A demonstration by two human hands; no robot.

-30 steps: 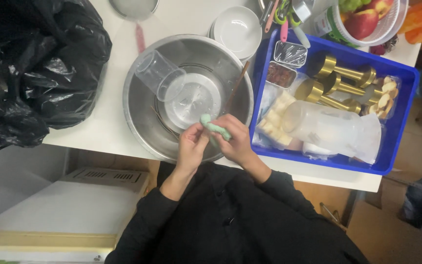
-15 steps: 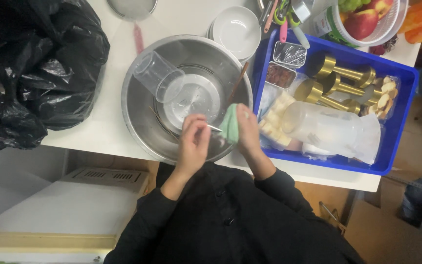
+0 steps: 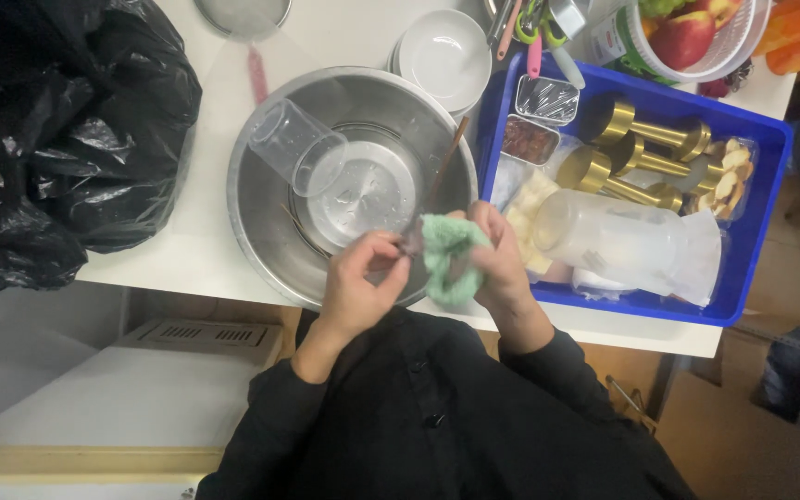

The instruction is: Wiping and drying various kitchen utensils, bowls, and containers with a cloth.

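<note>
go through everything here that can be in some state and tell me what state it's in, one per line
Left hand: gripping a thin utensil at its lower end.
Right hand: closed on the green cloth.
Green cloth: bunched against the utensil.
Thin utensil: slanted over the steel bowl.
Steel bowl: upright, holding a clear lid.
Measuring cup: tipped on its side.
Clear jar: lying down in the blue bin.
Black bag: crumpled.

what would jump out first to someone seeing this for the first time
Dead centre, the left hand pinches a thin utensil at its lower end, while the right hand grips a green cloth against it, above the near rim of a big steel bowl holding clear plastic cups. To the right sits a bright blue crate with shiny gold pieces, and a black bin bag fills the left of the white table.
</note>
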